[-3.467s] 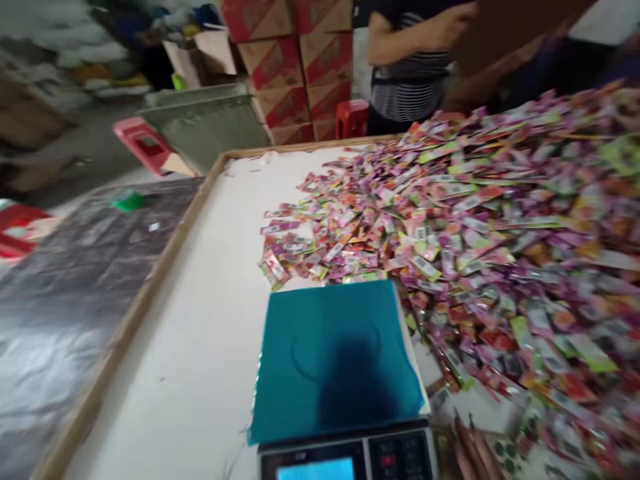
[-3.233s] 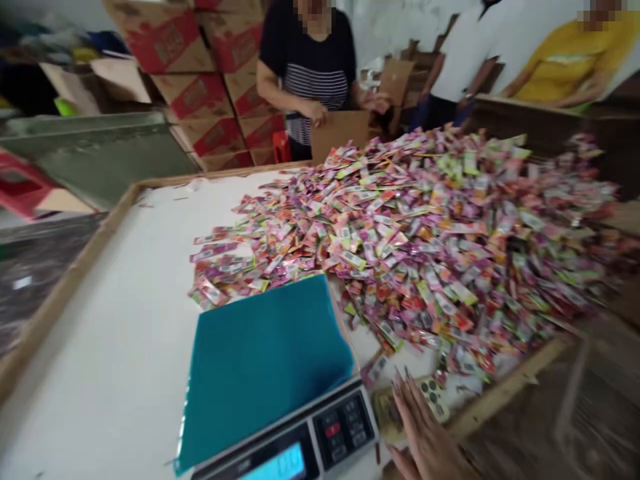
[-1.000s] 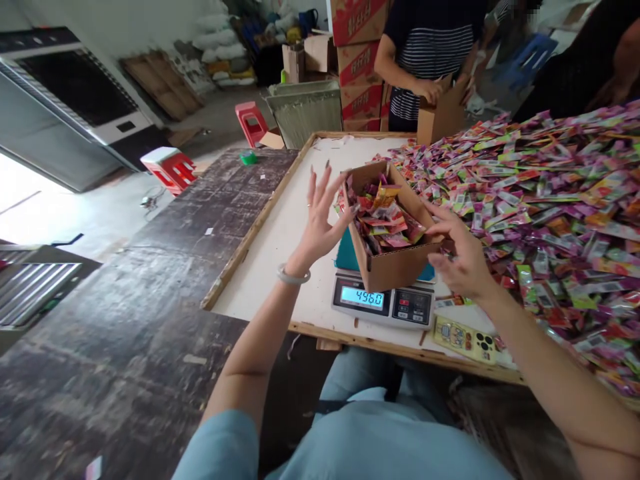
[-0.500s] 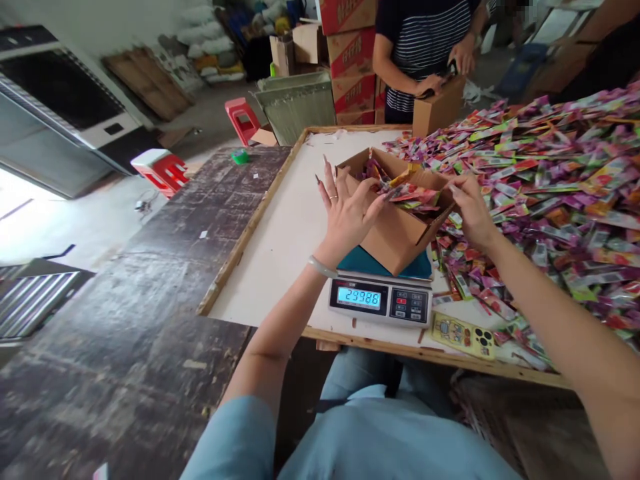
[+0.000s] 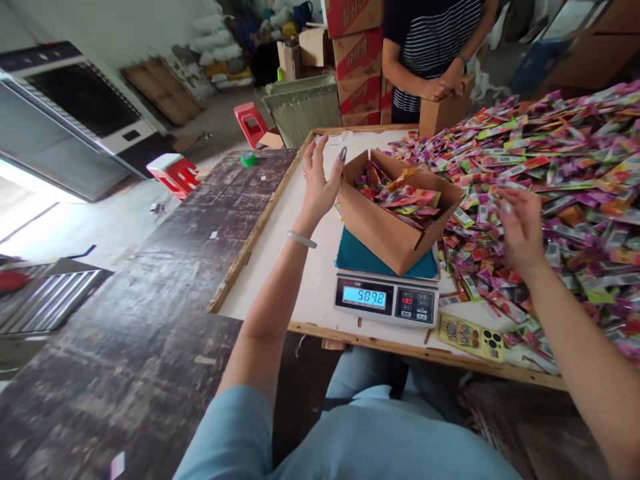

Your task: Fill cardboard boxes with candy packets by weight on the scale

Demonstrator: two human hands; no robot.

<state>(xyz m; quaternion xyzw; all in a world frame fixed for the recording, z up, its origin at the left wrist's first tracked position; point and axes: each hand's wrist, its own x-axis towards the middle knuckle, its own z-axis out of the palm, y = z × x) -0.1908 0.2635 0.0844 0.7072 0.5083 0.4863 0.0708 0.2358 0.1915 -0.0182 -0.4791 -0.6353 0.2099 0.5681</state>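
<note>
1. Both hands are gripping nothing. The left hand (image 5: 320, 180) is spreading its fingers wide, palm turned toward the cardboard box (image 5: 395, 230). The right hand (image 5: 520, 227) is hanging slack and empty, fingers loose.
2. The box is sitting tilted on the teal platform (image 5: 350, 253) of a scale (image 5: 387, 300), flaps standing open. It is holding a heap of bright packets (image 5: 400, 193).
3. The left hand is hovering at the box's 9 o'clock, thumb just beside the near flap (contact is too close to call). A pale bracelet (image 5: 301, 239) is circling that wrist.
4. The right hand is floating at the box's 3 o'clock, above the big loose pile of packets (image 5: 560, 153) that is covering the right of the white tray (image 5: 260, 223).
5. At the box's 6 o'clock the scale's blue display (image 5: 365, 297) is glowing with digits.
6. At 5 o'clock a phone in a yellow case (image 5: 470, 337) is lying flat near the tray's front rim.
7. At 12 o'clock a person in a striped shirt (image 5: 430, 40) is resting both hands on a smaller carton (image 5: 443, 113).
8. At 10 o'clock, well apart, a red stool (image 5: 253, 123) is standing on the floor.
</note>
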